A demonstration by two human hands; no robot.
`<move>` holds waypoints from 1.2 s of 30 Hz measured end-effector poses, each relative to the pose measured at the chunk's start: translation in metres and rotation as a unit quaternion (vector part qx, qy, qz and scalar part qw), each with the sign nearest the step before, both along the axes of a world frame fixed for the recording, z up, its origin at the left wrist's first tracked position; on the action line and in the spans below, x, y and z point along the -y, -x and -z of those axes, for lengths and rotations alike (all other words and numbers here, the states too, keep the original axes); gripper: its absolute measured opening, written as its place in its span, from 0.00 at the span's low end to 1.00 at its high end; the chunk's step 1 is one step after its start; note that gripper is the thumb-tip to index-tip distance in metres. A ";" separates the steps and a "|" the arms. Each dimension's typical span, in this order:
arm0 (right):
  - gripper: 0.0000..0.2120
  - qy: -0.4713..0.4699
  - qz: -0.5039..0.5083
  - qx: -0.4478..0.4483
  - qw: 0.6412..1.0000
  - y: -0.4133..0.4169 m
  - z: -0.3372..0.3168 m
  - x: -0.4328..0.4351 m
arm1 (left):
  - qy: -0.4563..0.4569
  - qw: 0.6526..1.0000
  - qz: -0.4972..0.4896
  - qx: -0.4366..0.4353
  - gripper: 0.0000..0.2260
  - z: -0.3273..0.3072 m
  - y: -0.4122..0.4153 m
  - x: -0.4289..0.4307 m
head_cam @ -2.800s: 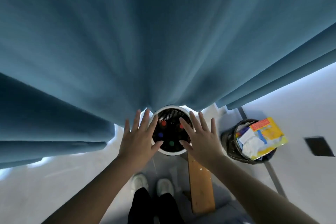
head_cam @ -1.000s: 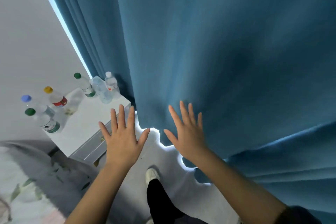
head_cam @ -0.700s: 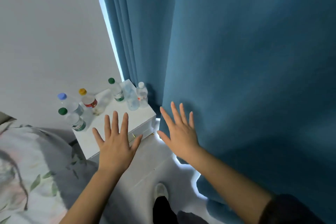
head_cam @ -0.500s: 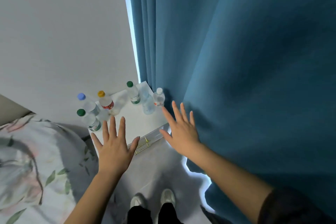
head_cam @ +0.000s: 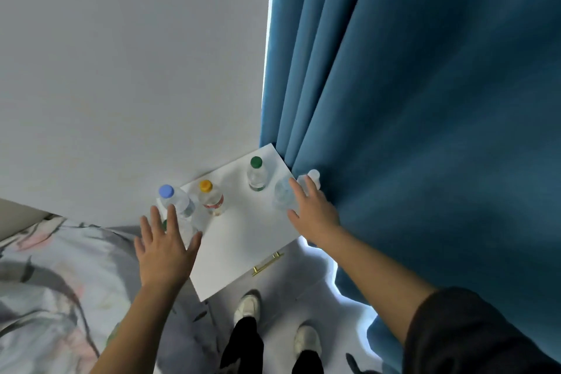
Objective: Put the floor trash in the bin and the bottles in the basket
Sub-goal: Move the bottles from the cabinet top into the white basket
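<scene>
Several plastic bottles stand on a white nightstand. A blue-capped bottle and an orange-capped one stand at its left back, a green-capped bottle at the back. My left hand hovers with spread fingers over another bottle at the left edge, partly hiding it. My right hand, fingers straight, reaches over a clear bottle and a white-capped one by the curtain. Neither hand holds anything. The bin and basket are out of view.
A blue curtain hangs along the right, touching the nightstand. A grey wall stands behind. A floral bedcover lies at the left. My shoes stand on the floor in front of the nightstand's drawer handle.
I turned from the basket and bin to the nightstand and came closer. Both hands moved forward over the bottles, the left above the left-edge bottle, the right above the ones by the curtain.
</scene>
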State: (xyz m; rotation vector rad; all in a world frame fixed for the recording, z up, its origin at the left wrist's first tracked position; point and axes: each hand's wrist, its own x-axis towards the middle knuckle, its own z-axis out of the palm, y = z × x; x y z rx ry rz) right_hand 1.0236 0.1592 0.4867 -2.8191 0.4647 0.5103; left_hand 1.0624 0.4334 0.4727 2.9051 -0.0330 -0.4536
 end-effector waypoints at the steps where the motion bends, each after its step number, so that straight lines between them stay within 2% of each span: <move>1: 0.31 -0.003 0.015 -0.015 1.000 -0.010 0.005 0.000 | 0.006 1.000 -0.009 -0.007 0.35 0.004 -0.008 -0.006; 7: 0.30 -0.026 0.070 -0.054 0.996 -0.056 0.035 0.006 | 0.014 0.998 -0.017 -0.062 0.38 0.023 -0.040 -0.025; 13: 0.25 -0.019 0.086 -0.059 0.994 -0.081 0.063 0.004 | 0.042 0.994 -0.040 -0.097 0.28 0.038 -0.054 -0.032; 19: 0.14 0.009 0.080 -0.060 0.995 -0.090 0.079 -0.001 | 0.079 0.994 -0.038 -0.071 0.17 0.052 -0.058 -0.036; 28: 0.13 0.024 0.072 -0.048 0.996 -0.086 0.087 -0.006 | 0.097 0.994 -0.016 -0.052 0.13 0.066 -0.067 -0.043; 36: 0.10 -0.029 0.097 0.007 0.995 -0.055 0.065 -0.015 | 0.074 0.996 0.026 -0.049 0.11 0.062 -0.070 -0.039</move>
